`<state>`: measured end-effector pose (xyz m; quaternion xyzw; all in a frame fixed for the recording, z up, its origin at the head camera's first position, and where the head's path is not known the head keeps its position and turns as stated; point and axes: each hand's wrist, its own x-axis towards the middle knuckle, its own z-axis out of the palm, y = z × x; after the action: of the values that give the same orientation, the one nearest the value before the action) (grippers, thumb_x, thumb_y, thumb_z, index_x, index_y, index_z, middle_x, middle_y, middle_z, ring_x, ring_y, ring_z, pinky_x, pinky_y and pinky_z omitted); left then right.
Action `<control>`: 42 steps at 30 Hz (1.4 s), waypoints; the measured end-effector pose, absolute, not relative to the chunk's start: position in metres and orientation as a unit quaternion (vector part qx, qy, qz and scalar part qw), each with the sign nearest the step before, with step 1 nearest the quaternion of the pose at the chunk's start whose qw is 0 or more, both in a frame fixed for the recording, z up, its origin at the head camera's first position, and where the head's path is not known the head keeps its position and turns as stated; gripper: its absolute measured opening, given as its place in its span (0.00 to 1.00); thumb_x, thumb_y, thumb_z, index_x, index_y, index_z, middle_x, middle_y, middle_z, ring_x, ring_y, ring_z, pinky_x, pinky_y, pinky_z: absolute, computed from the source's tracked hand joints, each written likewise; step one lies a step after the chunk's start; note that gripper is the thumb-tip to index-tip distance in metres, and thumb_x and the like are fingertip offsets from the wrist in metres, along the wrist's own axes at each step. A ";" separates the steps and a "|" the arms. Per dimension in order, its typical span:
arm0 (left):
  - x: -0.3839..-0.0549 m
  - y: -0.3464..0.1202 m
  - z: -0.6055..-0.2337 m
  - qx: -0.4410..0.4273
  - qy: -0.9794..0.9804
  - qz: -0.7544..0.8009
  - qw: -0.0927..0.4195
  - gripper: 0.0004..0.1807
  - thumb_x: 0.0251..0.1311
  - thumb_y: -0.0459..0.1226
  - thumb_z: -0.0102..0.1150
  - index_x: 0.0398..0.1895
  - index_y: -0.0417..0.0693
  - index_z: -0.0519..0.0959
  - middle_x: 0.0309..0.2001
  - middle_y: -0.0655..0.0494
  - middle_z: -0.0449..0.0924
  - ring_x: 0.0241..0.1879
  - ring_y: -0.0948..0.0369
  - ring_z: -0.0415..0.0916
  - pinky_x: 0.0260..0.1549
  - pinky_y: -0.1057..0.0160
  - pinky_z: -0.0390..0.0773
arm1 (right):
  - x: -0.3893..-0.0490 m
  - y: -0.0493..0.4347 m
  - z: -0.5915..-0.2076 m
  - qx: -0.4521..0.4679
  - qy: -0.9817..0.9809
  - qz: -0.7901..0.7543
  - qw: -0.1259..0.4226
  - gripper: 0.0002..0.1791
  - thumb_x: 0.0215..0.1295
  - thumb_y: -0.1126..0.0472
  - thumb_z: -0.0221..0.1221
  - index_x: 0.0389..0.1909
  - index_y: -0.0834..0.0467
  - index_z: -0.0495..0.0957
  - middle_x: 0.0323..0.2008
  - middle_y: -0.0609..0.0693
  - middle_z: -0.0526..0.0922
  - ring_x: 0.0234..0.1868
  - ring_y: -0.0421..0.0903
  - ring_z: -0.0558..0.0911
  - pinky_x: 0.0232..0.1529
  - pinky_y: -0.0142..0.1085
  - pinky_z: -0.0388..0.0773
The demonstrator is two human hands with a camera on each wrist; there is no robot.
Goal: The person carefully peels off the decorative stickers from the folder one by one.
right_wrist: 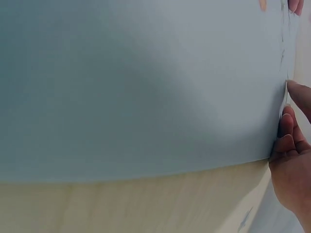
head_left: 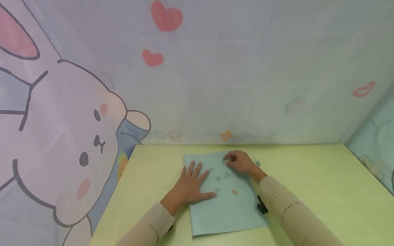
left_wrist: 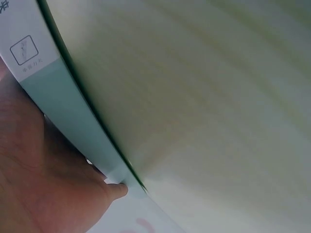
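A pale blue-green file folder (head_left: 227,212) lies on the table with several small green sprigs (head_left: 218,178) and a small orange piece (head_left: 234,192) scattered over its face. My left hand (head_left: 192,186) rests on its left side, fingers spread and straight. In the left wrist view, the hand's lower edge lies beside the folder's thick spine (left_wrist: 73,97), which bears a white printed label (left_wrist: 29,43). Near the folder's top right, my right hand (head_left: 241,162) pinches a tiny green sprig between thumb and forefinger, its other fingers curled. The fingertips hide most of that sprig.
Another dark green sprig (head_left: 257,163) lies on the yellow-green table (head_left: 317,184), just right of the right hand. A printed cloth (head_left: 215,85) with hearts and a rabbit hangs behind the table and along its left side.
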<state>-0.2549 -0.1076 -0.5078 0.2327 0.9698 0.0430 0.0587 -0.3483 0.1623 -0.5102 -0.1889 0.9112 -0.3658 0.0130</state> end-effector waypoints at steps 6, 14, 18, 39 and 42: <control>-0.257 -0.106 -0.505 0.233 0.970 0.040 0.059 0.56 0.63 0.80 0.43 0.87 0.62 0.54 0.87 0.48 0.40 0.85 0.43 0.32 0.79 0.37 0.40 | -0.348 0.163 -0.508 -0.188 0.913 -0.361 0.011 0.12 0.73 0.63 0.67 0.54 0.60 0.87 0.37 0.50 0.82 0.37 0.47 0.78 0.42 0.46 0.76; -0.254 -0.106 -0.502 0.233 0.970 0.043 0.058 0.55 0.64 0.79 0.45 0.87 0.61 0.55 0.87 0.47 0.41 0.85 0.42 0.33 0.79 0.36 0.42 | -0.349 0.163 -0.506 -0.204 0.911 -0.357 0.002 0.12 0.72 0.63 0.67 0.53 0.60 0.87 0.35 0.50 0.81 0.34 0.46 0.77 0.39 0.44 0.76; -0.254 -0.106 -0.501 0.233 0.970 0.045 0.056 0.55 0.64 0.78 0.46 0.87 0.60 0.56 0.87 0.46 0.42 0.85 0.42 0.33 0.79 0.36 0.42 | -0.350 0.163 -0.506 -0.201 0.912 -0.356 0.002 0.11 0.72 0.63 0.67 0.52 0.59 0.87 0.35 0.50 0.81 0.35 0.46 0.77 0.39 0.45 0.76; -0.252 -0.109 -0.505 0.231 0.970 0.053 0.060 0.56 0.63 0.79 0.46 0.87 0.61 0.56 0.87 0.47 0.42 0.85 0.43 0.33 0.79 0.36 0.42 | -0.356 0.157 -0.508 -0.217 0.919 -0.328 0.039 0.07 0.75 0.63 0.63 0.49 0.57 0.81 0.34 0.51 0.80 0.32 0.47 0.75 0.37 0.44 0.74; -0.253 -0.110 -0.505 0.232 0.970 0.046 0.061 0.56 0.63 0.80 0.45 0.87 0.61 0.55 0.87 0.47 0.41 0.85 0.43 0.32 0.79 0.36 0.42 | -0.352 0.155 -0.502 -0.215 0.918 -0.332 0.041 0.05 0.75 0.64 0.63 0.48 0.57 0.80 0.34 0.52 0.80 0.32 0.48 0.76 0.36 0.44 0.73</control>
<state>-0.2531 -0.1098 -0.5049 0.2323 0.9697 0.0458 0.0606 -0.3518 0.1550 -0.5017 -0.2150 0.9176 -0.3317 0.0411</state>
